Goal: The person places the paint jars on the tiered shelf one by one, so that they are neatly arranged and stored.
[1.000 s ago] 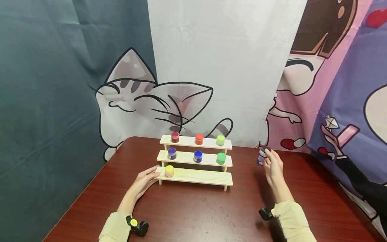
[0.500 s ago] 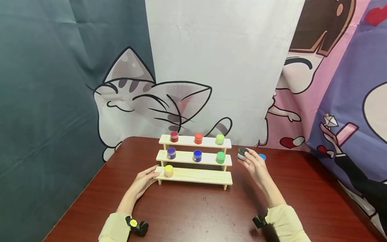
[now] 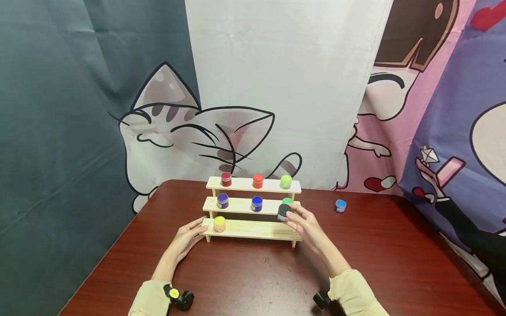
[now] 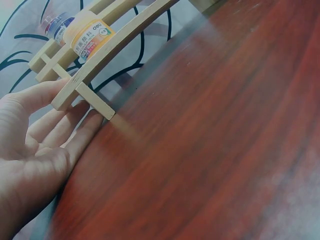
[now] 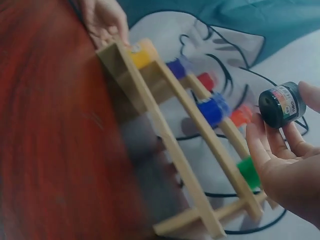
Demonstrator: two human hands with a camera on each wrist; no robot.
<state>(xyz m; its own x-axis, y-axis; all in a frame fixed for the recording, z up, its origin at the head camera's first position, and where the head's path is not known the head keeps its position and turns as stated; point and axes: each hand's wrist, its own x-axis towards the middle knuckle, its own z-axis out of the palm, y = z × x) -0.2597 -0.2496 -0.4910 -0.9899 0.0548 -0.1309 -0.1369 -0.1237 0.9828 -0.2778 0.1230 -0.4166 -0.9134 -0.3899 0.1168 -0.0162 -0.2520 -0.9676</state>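
A small jar of black paint is pinched between the thumb and fingers of my right hand. It is held above the right part of the bottom step of a three-step wooden rack, partly covering the green jar behind. In the right wrist view the black jar is tilted, clear of the boards. My left hand grips the left end of the bottom step, beside the yellow jar. In the left wrist view the hand's fingers reach below the board end.
Dark red, red and light green jars stand on the top step. Purple and blue jars share the middle step with the green one. A light blue jar stands on the table at right.
My right hand has carried the black jar leftward from near the light blue jar to over the rack, uncovering the light blue jar. The left hand has stayed at the rack's end.
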